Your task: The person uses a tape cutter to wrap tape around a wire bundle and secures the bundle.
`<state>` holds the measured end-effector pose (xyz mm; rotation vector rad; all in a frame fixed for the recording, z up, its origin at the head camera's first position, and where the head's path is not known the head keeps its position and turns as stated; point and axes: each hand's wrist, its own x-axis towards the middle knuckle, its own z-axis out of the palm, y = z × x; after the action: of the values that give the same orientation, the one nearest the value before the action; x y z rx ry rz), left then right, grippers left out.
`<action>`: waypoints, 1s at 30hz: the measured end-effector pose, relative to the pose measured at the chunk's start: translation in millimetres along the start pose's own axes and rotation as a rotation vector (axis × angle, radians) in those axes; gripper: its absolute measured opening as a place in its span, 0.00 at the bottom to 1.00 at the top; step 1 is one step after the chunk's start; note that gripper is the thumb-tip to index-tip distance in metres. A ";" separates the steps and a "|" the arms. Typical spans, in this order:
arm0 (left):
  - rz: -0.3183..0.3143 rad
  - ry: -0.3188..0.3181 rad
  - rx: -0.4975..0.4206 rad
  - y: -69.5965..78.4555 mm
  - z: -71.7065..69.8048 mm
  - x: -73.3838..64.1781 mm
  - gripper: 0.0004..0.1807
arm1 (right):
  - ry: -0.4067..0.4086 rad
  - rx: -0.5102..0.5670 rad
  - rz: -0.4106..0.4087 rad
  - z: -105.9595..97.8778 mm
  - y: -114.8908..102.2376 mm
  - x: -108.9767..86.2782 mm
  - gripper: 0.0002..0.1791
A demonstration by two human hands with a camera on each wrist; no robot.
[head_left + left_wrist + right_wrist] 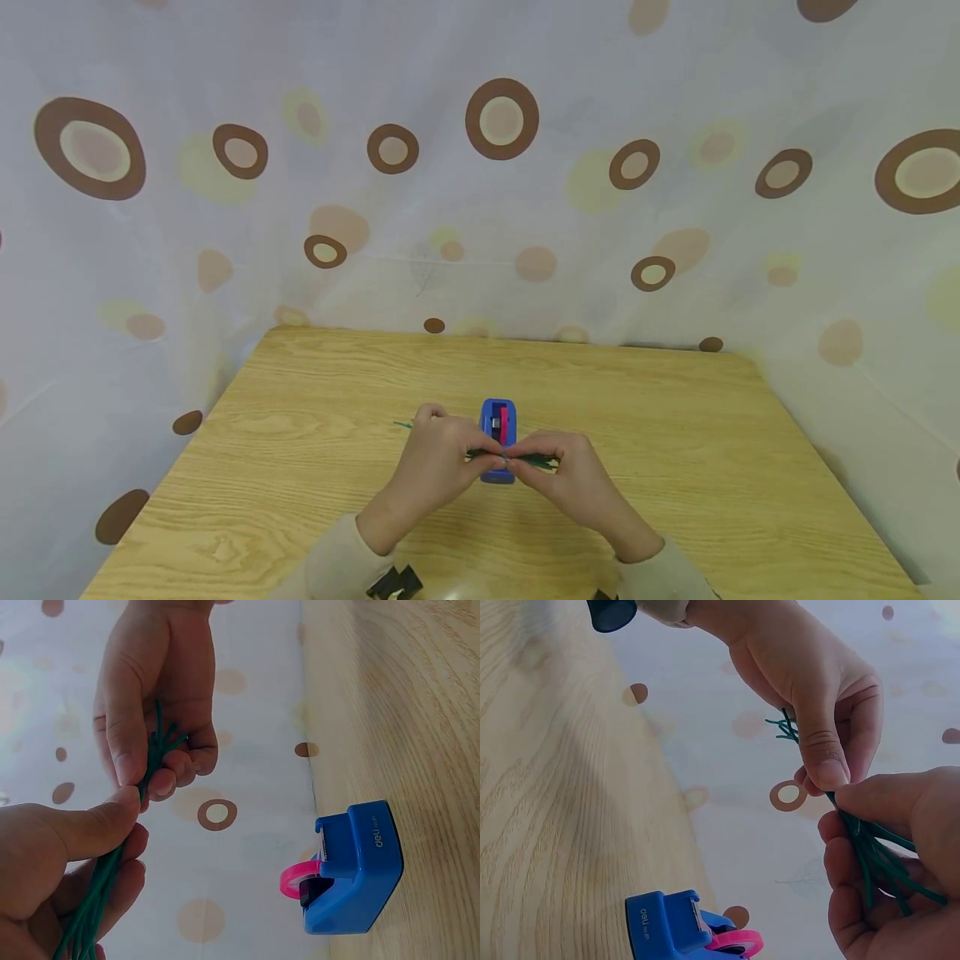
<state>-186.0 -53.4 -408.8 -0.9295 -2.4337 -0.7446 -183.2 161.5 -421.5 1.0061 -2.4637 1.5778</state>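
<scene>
A bundle of thin green strands is held by both hands above the table. My left hand pinches it between thumb and fingertips. Thumb to thumb with it, my right hand pinches the bundle too. Loose green ends poke out past the left hand, and more strands fan across the right palm. Pinched fingertips hide the middle of the bundle. Below and just beyond the hands stands a blue tape dispenser with a pink roll in it.
The wooden table lies under the hands and bears the dispenser. A white curtain patterned with brown and beige circles rises along the table's back and sides. Light sleeves cover both forearms, with black straps near the wrists.
</scene>
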 end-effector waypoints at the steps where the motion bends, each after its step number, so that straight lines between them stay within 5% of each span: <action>1: 0.012 0.008 0.013 0.3 -0.1 -0.3 0.06 | -0.011 0.001 -0.001 -0.5 -0.3 0.1 0.08; 9: 0.100 0.051 0.110 1.9 0.0 -2.5 0.08 | -0.100 0.065 0.017 -3.5 1.4 -0.4 0.09; 17: 0.119 0.078 0.084 -1.5 3.6 -3.7 0.08 | -0.090 0.098 0.040 -2.0 5.7 -0.6 0.09; 30: 0.035 0.004 -0.013 -1.5 -0.2 -0.7 0.05 | -0.014 0.035 -0.019 0.7 3.5 -1.5 0.06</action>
<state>-186.6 -54.8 -409.5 -0.9725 -2.4054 -0.7498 -183.7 162.7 -425.2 1.0458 -2.4357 1.6193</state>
